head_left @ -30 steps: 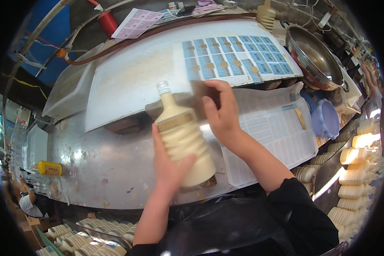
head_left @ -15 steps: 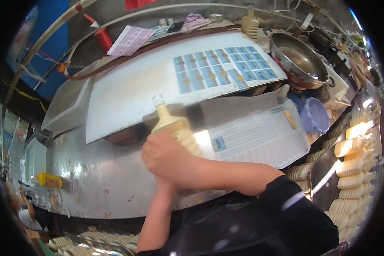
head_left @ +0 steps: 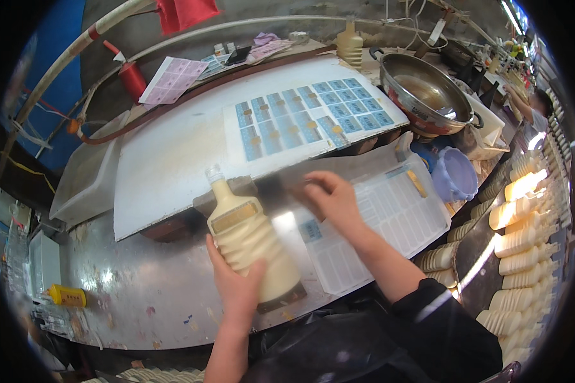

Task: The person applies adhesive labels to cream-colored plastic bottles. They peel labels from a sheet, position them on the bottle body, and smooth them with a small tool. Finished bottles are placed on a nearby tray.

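Observation:
A ribbed cream plastic bottle (head_left: 252, 242) with a clear neck is tilted over the metal bench, its neck away from me. A brownish rectangular patch marks its shoulder, and a dark band runs along its base. My left hand (head_left: 236, 281) is closed round its lower side, thumb on top. To the right of the bottle, my right hand (head_left: 338, 203) hovers with its fingers loosely curled and parted. No object shows in it, though its fingertips are smeared. Beyond it, blue labels (head_left: 286, 131) lie in rows on a white slanted board (head_left: 166, 159).
A clear plastic sheet (head_left: 383, 223) with one blue label lies at right. Behind it stand a purple bucket (head_left: 455, 173) and a large metal pan (head_left: 421, 96). A yellow bottle (head_left: 68, 295) lies at left. Stacked cream bottles (head_left: 517, 262) line the right side.
My right hand has come off the bottle and moved right and away from me. My left hand, hidden behind it before, now shows on the bottle. The view has shifted slightly.

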Demonstrator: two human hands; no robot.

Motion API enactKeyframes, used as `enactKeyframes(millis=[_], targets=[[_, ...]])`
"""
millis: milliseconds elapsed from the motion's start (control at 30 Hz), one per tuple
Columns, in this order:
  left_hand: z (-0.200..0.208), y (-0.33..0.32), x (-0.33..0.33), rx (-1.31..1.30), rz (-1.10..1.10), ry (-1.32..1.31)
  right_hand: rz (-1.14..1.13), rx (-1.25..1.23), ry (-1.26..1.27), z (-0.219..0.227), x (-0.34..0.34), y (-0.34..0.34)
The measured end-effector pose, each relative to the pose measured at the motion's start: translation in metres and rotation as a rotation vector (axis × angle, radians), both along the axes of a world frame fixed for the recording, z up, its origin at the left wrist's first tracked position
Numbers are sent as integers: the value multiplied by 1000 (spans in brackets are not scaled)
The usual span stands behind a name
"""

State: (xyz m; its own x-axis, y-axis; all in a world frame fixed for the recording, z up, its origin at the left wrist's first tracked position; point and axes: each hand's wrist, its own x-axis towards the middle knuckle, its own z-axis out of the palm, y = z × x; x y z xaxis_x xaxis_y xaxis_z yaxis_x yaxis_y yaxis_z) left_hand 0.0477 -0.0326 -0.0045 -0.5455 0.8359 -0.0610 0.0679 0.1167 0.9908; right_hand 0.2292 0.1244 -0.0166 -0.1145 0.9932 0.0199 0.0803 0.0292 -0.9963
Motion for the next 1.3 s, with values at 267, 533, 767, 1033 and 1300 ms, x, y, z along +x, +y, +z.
enactKeyframes(millis=[267, 533, 767, 1033, 1300], targets=[[-9, -21, 6, -73, -43, 243, 10, -20, -291, 0, 80, 42], [-23, -25, 6, 9, -10, 226, -30, 935, -1015, 12, 65, 77], [-40, -52, 13, 56, -69, 234, -18, 1002, -935, 15, 85, 86], [-37, -65, 0, -11, -131, 417, 558, 892, -465, 56, 27, -39], [-37, -61, -9, 145, -183, -20, 870, 1375, -700, 45, 12, -72]])
